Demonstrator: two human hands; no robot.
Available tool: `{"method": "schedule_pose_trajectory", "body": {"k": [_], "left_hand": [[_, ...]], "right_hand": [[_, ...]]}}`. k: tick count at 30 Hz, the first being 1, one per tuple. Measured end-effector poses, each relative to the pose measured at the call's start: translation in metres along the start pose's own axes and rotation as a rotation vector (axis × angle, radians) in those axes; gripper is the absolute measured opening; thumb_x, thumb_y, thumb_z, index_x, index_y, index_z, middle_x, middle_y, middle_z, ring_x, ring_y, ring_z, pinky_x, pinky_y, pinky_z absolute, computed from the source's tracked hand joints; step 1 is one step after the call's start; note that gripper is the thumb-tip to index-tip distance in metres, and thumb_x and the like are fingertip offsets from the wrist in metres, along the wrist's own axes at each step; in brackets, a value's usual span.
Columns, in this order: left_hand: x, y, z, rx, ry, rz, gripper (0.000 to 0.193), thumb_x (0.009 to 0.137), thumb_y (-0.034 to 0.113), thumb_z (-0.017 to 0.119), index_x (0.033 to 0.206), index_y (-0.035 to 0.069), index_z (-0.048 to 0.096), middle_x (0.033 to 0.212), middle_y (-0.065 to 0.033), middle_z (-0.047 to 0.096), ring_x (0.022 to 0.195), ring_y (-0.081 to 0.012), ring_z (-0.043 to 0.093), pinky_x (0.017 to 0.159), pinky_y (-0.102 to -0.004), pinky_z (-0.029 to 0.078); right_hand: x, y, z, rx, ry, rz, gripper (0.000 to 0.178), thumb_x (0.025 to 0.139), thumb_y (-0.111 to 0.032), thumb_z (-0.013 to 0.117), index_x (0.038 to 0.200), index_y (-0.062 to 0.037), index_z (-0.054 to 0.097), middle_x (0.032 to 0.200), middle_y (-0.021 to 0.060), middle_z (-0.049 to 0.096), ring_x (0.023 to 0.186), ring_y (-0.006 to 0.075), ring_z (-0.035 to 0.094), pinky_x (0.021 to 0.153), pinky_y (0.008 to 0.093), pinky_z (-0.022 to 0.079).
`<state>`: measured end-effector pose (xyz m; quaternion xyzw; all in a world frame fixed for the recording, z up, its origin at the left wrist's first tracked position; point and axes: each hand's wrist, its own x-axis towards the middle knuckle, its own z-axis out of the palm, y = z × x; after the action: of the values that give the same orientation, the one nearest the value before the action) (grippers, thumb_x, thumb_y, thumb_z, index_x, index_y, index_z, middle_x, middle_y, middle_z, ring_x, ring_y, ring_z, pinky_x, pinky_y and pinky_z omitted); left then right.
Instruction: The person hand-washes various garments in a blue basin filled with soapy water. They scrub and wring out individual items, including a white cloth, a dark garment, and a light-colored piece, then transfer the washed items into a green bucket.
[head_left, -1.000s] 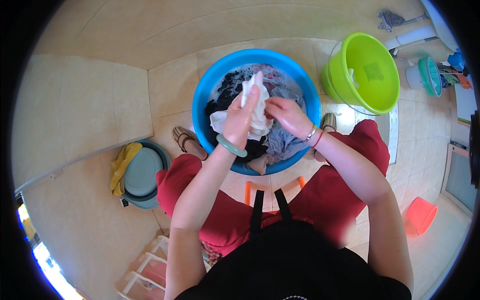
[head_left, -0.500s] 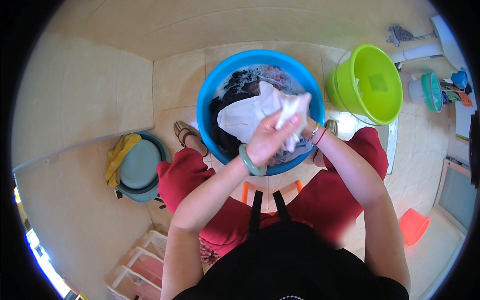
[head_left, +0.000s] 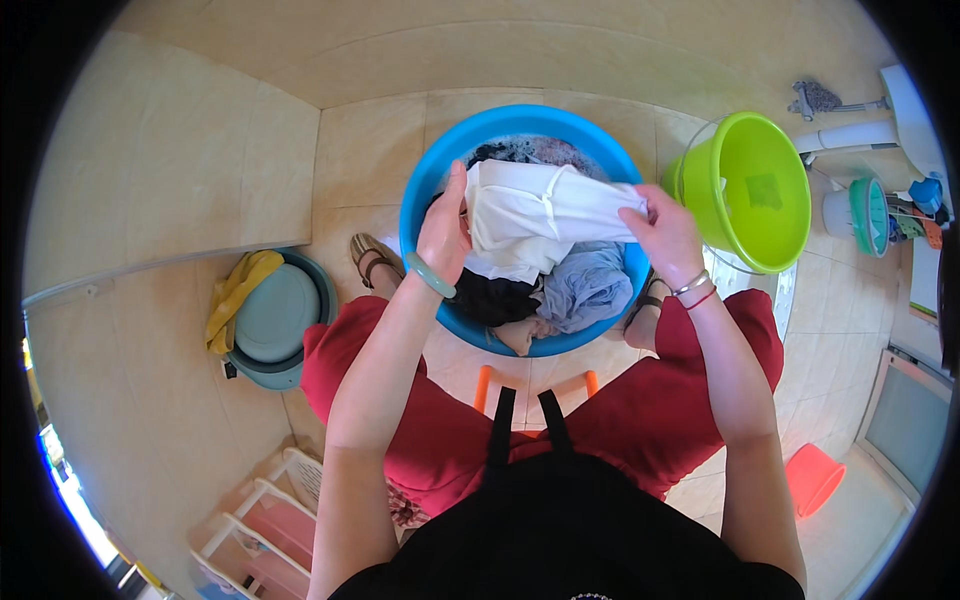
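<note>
A white garment (head_left: 545, 205) is stretched sideways between my hands above a blue basin (head_left: 412, 240). My left hand (head_left: 445, 235), with a pale green bangle at the wrist, grips its left end; some fingers are hidden behind the fabric. My right hand (head_left: 668, 238) pinches the gathered right end at the basin's right rim. Below the white fabric, the basin holds a dark garment (head_left: 497, 300), a grey-blue garment (head_left: 590, 285), a beige cloth (head_left: 520, 335) and sudsy water (head_left: 575, 152) toward the far side.
A lime-green bucket (head_left: 715, 190) stands close on the right of the basin. Stacked grey-green basins (head_left: 275, 315) with a yellow cloth (head_left: 240, 300) are at the left. An orange-red bucket (head_left: 815, 480) sits at lower right, a white rack (head_left: 265, 520) at lower left.
My hands were together with the white garment bunched between them; now they are apart, the left moved left and the right moved right, with the garment spread out.
</note>
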<state>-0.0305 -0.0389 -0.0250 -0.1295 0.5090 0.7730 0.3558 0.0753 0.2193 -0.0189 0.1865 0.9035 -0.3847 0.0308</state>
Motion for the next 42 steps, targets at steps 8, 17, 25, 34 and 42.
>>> {"method": "schedule_pose_trajectory", "body": {"k": [8,17,25,34,42], "left_hand": [[-0.016,-0.060,0.048,0.532,-0.289,0.208,0.061,0.097,0.055,0.027,0.135,0.009,0.041,0.121,-0.0033,0.053,0.103,-0.0131,0.053,0.085,-0.0267,0.043],[0.002,-0.076,0.030,1.034,-0.265,0.026,0.018,0.092,0.017,0.049,0.106,0.007,0.055,0.105,-0.0085,0.059,0.095,-0.0159,0.060,0.076,-0.0306,0.049],[0.021,-0.081,-0.015,1.774,-0.076,-0.235,0.046,0.074,0.040,0.065,0.111,0.013,0.057,0.103,-0.0092,0.064,0.099,-0.0307,0.061,0.088,-0.0405,0.045],[0.036,-0.100,-0.043,1.464,-0.003,0.595,0.011,0.082,0.014,0.056,0.090,0.008,0.061,0.090,-0.0082,0.063,0.090,-0.0210,0.062,0.075,-0.0295,0.046],[0.006,-0.045,-0.021,1.240,-0.278,-0.007,0.076,0.071,0.034,0.078,0.127,0.009,0.033,0.105,-0.0102,0.058,0.102,-0.0222,0.057,0.089,-0.0320,0.043]], "right_hand": [[-0.010,-0.023,0.025,0.213,-0.174,-0.280,0.043,0.075,-0.025,0.073,0.111,-0.0058,0.059,0.109,0.0167,0.062,0.097,0.0326,0.060,0.087,0.0374,0.046],[-0.036,-0.028,0.015,0.775,-0.253,-0.110,0.009,0.079,-0.005,0.056,0.083,-0.0034,0.049,0.075,-0.0043,0.043,0.069,0.0037,0.039,0.060,0.0189,0.033],[-0.040,-0.025,-0.004,0.833,-0.253,-0.176,0.009,0.078,-0.006,0.054,0.083,-0.0038,0.047,0.080,-0.0021,0.042,0.071,0.0047,0.037,0.063,0.0204,0.031],[-0.035,-0.018,-0.009,0.578,-0.238,-0.092,0.019,0.077,-0.010,0.061,0.089,-0.0033,0.048,0.080,0.0021,0.046,0.074,0.0100,0.045,0.064,0.0246,0.038],[-0.029,0.009,0.011,-0.495,-0.451,-0.056,0.080,0.064,-0.028,0.080,0.133,-0.0145,0.041,0.116,0.0174,0.048,0.101,0.0329,0.056,0.086,0.0417,0.048]]}}
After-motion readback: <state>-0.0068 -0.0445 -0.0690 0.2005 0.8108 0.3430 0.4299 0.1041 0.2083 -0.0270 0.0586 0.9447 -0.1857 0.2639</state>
